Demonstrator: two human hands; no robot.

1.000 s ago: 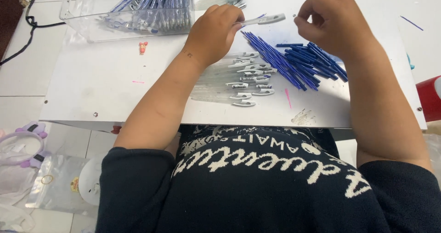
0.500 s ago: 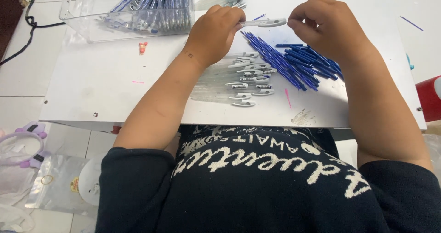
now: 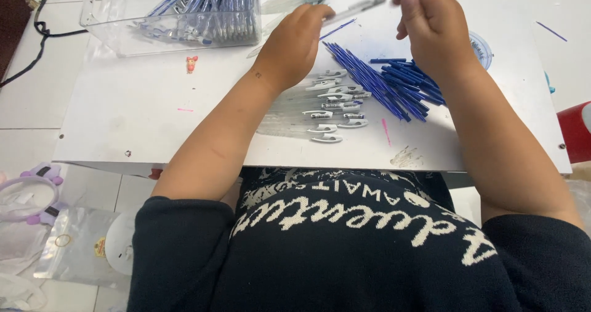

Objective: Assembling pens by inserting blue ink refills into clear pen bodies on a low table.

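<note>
My left hand (image 3: pixel 294 46) grips a clear pen barrel (image 3: pixel 360 6) that points up and to the right over the white tabletop (image 3: pixel 154 109). My right hand (image 3: pixel 431 24) hovers just right of the barrel's tip, blurred, fingers loosely curled, and I see nothing in it. Below both hands lies a fanned pile of thin blue refills (image 3: pixel 388 84). Left of the pile, several clear pen parts with clips (image 3: pixel 332 106) lie in a column close to my left wrist.
A clear plastic tray (image 3: pixel 123 32) of assembled blue pens stands at the back left, a tiny pink figure (image 3: pixel 192 63) in front of it. A red object (image 3: pixel 578 130) sits off the right edge. A black cable (image 3: pixel 37 32), plastic bags (image 3: pixel 74 244) and a purple toy (image 3: pixel 37 183) lie at the left.
My right hand has lifted up and away from the barrel's end. My left hand has tilted the barrel further up to the right.
</note>
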